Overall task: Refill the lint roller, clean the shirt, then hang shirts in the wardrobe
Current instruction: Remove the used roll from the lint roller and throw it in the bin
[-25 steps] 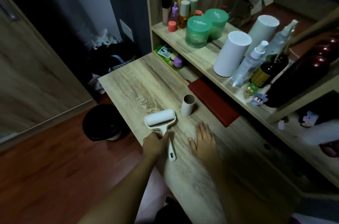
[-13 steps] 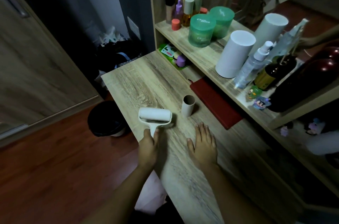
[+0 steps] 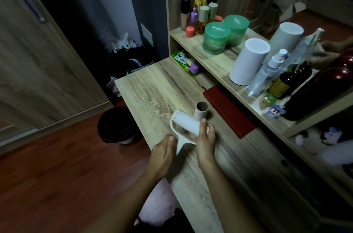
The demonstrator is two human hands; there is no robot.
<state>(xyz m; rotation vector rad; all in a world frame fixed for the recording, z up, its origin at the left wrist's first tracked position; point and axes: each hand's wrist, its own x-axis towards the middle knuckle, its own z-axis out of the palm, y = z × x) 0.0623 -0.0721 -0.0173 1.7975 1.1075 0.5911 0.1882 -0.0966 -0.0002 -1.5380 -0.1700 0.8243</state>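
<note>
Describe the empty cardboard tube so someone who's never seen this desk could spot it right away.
Start at the wooden desk below the bottle shelf. Near its middle, just left of the red book and behind the lint roller, stands the tube. It is the only brown, open-topped cylinder; the roller is white.

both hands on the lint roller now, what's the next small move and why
Probably press the white roll fully onto the lint roller frame: the right hand grips its free end, the left hand holds the handle, and the empty cardboard tube stands aside on the desk.
</note>
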